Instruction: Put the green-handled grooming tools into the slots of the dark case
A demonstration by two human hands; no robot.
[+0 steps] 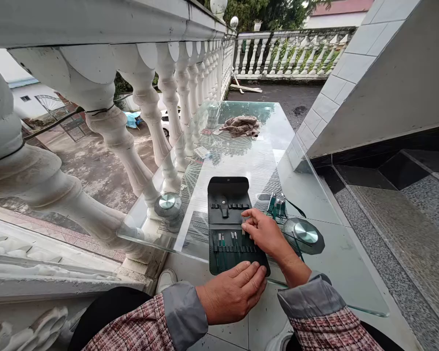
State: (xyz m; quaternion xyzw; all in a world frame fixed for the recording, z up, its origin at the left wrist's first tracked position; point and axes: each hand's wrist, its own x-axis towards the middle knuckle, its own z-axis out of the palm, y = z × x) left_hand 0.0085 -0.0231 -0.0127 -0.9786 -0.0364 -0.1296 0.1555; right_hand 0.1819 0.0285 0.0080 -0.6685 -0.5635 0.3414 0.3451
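An unfolded black case (229, 225) lies on the glass table, with several slim metal tools (221, 241) in the loops of its lower half. Across the case's near right edge, my left hand (234, 291) rests flat with its fingers stretched out. My right hand (265, 233) is over the right side of the case, thumb and forefinger closed on a thin tool (243, 234) at the loops. To the right of the case lie several nail clippers and other small green-handled tools (277, 207).
The glass table (314, 195) has round metal discs at left (168, 201) and right (305, 231). A crumpled brown cloth (241, 126) and a small card (202, 152) lie farther back. White balusters (142, 102) line the left; stone steps (398, 195) stand at right.
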